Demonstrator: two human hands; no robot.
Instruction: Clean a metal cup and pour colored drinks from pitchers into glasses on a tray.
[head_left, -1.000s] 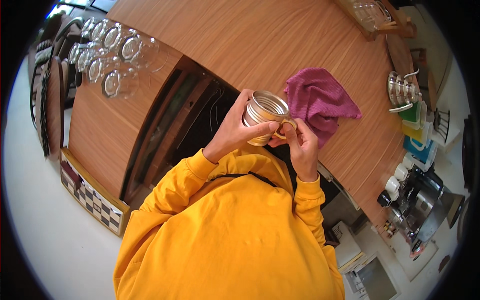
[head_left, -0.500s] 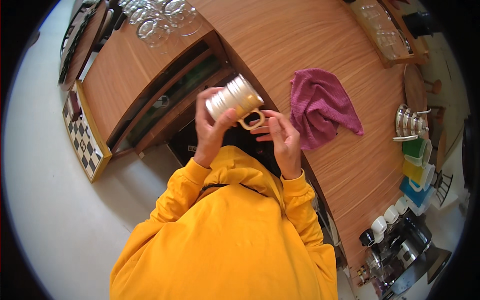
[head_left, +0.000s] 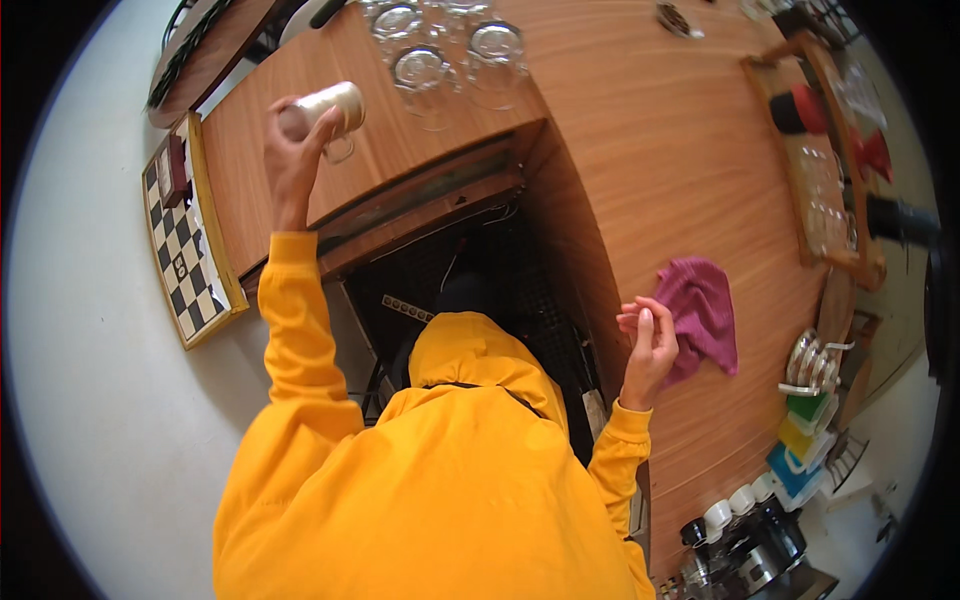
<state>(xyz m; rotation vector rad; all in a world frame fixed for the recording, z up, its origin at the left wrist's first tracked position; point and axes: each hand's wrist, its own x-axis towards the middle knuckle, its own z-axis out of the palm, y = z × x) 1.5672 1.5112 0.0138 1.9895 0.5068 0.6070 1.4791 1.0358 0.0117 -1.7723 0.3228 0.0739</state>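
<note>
My left hand is raised over the far left part of the wooden counter, its fingers and thumb wrapped round a shiny silvery mug. The mug lies tilted sideways in the grip, and its handle hangs below. Several upturned clear glasses stand to the right of the mug. My right hand is empty, with its fingers loosely bent and the thumb apart. It is at the left edge of a crumpled purple cloth on the counter; whether it touches the cloth I cannot tell.
A chessboard with a small brown box leans by the counter's left end. At right are a wooden rack with glasses, a metal stacked stand, coloured containers, white cups and a black coffee machine.
My left hand has carried the mug away from my body to the far left, over the counter. My right hand has come away from the mug's handle and moved right, toward the cloth.
</note>
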